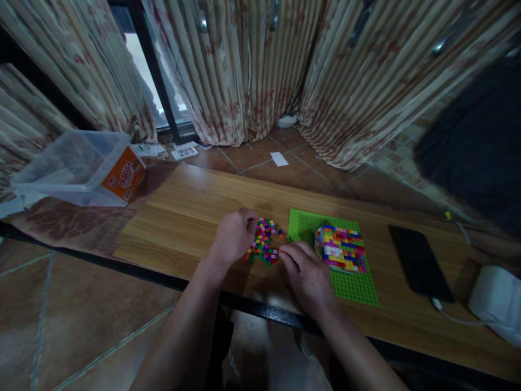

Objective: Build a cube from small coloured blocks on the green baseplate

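A loose pile of small coloured toy bricks lies on the wooden tabletop between my two hands. My left hand is at the pile's left edge, fingers curled inward; whatever they hold, if anything, is hidden. On the pile's right side, my right hand pinches thumb and finger together, with a speck of orange brick showing at the tips. Just behind that hand is a green studded baseplate, partly covered by it. A block built of many-coloured bricks stands on the plate.
A black phone with a white cable lies right of the baseplate, near a white device. A clear plastic bin with an orange label sits at the left end. Striped curtains hang beyond the table.
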`<state>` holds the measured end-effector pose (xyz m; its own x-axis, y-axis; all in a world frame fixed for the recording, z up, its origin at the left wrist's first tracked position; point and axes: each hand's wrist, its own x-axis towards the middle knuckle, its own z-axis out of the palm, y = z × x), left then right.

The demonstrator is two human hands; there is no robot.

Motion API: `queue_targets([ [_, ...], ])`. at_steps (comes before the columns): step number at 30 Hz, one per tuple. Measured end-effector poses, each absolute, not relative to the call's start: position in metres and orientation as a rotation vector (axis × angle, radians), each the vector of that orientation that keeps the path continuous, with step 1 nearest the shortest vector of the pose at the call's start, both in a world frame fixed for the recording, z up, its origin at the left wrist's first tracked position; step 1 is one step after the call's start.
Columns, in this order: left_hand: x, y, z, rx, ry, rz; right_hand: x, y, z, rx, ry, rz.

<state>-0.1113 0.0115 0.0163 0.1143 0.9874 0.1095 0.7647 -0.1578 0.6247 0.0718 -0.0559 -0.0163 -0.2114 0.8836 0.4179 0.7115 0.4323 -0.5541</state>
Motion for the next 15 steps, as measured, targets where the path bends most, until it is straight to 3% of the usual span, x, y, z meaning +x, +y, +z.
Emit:
queue_targets([
  [15, -0.102, 0.017, 0.015, 2.016, 1.633, 0.693, 0.179, -0.074, 0.007, -1.577, -1.666, 0.291],
])
